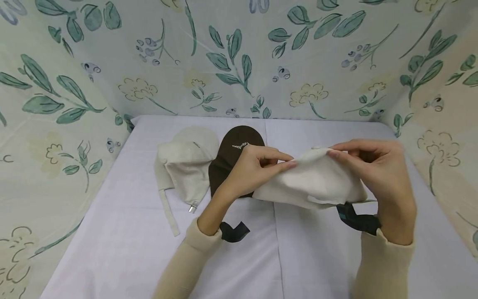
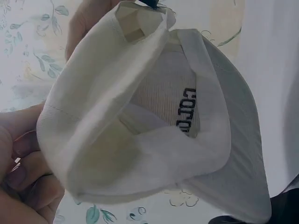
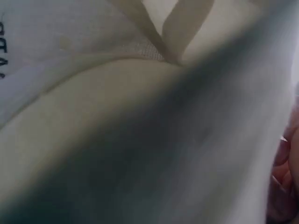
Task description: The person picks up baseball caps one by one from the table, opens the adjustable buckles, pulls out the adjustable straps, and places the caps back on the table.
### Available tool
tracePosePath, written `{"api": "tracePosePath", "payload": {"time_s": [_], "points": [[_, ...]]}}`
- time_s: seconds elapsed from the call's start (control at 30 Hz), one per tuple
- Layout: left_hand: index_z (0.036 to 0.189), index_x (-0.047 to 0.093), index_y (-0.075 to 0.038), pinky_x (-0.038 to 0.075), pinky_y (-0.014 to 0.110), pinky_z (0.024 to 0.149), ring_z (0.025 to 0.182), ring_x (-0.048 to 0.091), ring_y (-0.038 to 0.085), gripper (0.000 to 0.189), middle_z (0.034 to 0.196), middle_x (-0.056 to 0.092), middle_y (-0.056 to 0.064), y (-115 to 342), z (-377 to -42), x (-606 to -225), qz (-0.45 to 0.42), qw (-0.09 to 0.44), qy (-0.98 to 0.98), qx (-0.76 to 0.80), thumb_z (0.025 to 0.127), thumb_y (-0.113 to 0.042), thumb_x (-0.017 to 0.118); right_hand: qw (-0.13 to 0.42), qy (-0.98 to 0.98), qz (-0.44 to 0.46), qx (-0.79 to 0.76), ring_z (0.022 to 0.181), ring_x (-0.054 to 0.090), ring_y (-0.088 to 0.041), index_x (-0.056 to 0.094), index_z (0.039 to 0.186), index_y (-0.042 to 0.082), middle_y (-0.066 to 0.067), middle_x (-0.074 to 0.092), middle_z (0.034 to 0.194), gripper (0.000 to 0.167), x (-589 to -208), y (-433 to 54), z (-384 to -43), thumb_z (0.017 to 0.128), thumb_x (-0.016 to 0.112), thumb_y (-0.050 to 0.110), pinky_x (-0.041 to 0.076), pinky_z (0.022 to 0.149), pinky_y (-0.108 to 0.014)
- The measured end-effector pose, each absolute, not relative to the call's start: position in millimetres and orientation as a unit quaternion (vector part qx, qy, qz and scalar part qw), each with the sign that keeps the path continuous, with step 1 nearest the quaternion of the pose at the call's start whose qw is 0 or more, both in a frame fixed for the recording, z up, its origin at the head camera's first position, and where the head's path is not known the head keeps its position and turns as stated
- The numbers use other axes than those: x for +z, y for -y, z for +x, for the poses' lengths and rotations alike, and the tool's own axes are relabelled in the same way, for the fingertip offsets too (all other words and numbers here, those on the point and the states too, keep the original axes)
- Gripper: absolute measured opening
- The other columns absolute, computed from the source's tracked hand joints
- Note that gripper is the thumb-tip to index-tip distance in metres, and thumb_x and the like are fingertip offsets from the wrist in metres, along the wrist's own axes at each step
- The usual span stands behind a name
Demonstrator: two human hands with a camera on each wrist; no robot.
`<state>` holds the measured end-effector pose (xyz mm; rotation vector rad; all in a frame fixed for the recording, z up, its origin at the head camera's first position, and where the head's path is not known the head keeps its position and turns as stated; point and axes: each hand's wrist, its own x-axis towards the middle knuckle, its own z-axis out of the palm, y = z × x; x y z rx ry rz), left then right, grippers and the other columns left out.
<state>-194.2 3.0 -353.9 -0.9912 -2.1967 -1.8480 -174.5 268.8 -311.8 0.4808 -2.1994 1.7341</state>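
Note:
Both hands hold up a cream baseball cap (image 1: pixel 317 180) over the right half of the table. My left hand (image 1: pixel 252 168) pinches its upper edge between thumb and fingers. At the same edge, further right, my right hand (image 1: pixel 377 170) pinches it too. In the left wrist view the cap's open underside faces the camera, with dark lettering inside and the brim (image 2: pixel 247 130) to the right. Cloth fills most of the right wrist view, blurred. A dark brown cap (image 1: pixel 228 155) lies just behind my left hand, partly covered by it.
Left of the brown cap lies another cream cap (image 1: pixel 184 164), its strap (image 1: pixel 169 211) trailing toward me and a metal buckle (image 1: pixel 192 207) at its lower end. A white cloth (image 1: pixel 123 232) covers the table. Floral fabric (image 1: pixel 239 54) hangs behind and at both sides.

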Motion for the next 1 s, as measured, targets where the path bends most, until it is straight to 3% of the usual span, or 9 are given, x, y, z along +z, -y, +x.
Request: {"api": "tracePosePath", "payload": {"time_s": [0.2, 0.33, 0.47, 0.73, 1.0], "points": [[0.098, 0.083, -0.002, 0.032, 0.024, 0.056, 0.059, 0.043, 0.011, 0.009, 0.067, 0.067, 0.003, 17.9, -180.2, -343.9, -0.35, 0.121, 0.692, -0.62, 0.089, -0.003, 0.08, 0.145, 0.75, 0.148, 0.629, 0.053, 0.049, -0.014, 0.077, 0.089, -0.012, -0.005, 0.067, 0.062, 0.012, -308.7, -243.0, -167.5, 0.081, 0.084, -0.007, 0.039, 0.047, -0.023], [0.095, 0.083, -0.001, 0.033, 0.023, 0.055, 0.059, 0.044, 0.012, 0.008, 0.065, 0.064, 0.003, 25.8, -174.3, -341.5, -0.33, 0.159, 0.684, -0.631, 0.088, -0.001, 0.08, 0.15, 0.731, 0.179, 0.642, 0.047, 0.042, -0.014, 0.077, 0.089, -0.013, -0.004, 0.058, 0.056, 0.01, -310.7, -228.3, -168.3, 0.081, 0.081, -0.01, 0.031, 0.041, -0.026], [0.092, 0.082, 0.001, 0.031, 0.022, 0.052, 0.057, 0.042, 0.012, 0.005, 0.064, 0.058, 0.004, 30.5, -169.0, -336.4, -0.306, 0.166, 0.669, -0.657, 0.089, 0.0, 0.078, 0.176, 0.718, 0.223, 0.636, 0.044, 0.033, -0.01, 0.077, 0.09, -0.014, 0.001, 0.047, 0.054, 0.011, -313.9, -221.7, -167.5, 0.08, 0.078, -0.016, 0.021, 0.038, -0.026], [0.094, 0.079, 0.008, 0.039, 0.021, 0.05, 0.055, 0.051, 0.011, 0.007, 0.077, 0.073, 0.017, 47.6, -163.9, -325.7, -0.277, 0.173, 0.645, -0.691, 0.088, 0.006, 0.075, 0.209, 0.714, 0.33, 0.581, 0.054, 0.03, -0.004, 0.076, 0.099, -0.014, 0.002, 0.034, 0.059, 0.03, -306.3, -217.9, -158.2, 0.071, 0.076, -0.024, 0.016, 0.043, -0.021], [0.094, 0.079, 0.01, 0.05, 0.021, 0.056, 0.063, 0.067, 0.012, 0.009, 0.084, 0.08, 0.005, 63.3, -162.9, -316.4, -0.256, 0.193, 0.63, -0.707, 0.088, 0.005, 0.076, 0.185, 0.655, 0.439, 0.587, 0.059, 0.03, -0.005, 0.072, 0.107, -0.02, -0.001, 0.033, 0.062, 0.035, -304.1, -216.5, -155.4, 0.076, 0.085, -0.011, 0.016, 0.047, -0.017]]}}
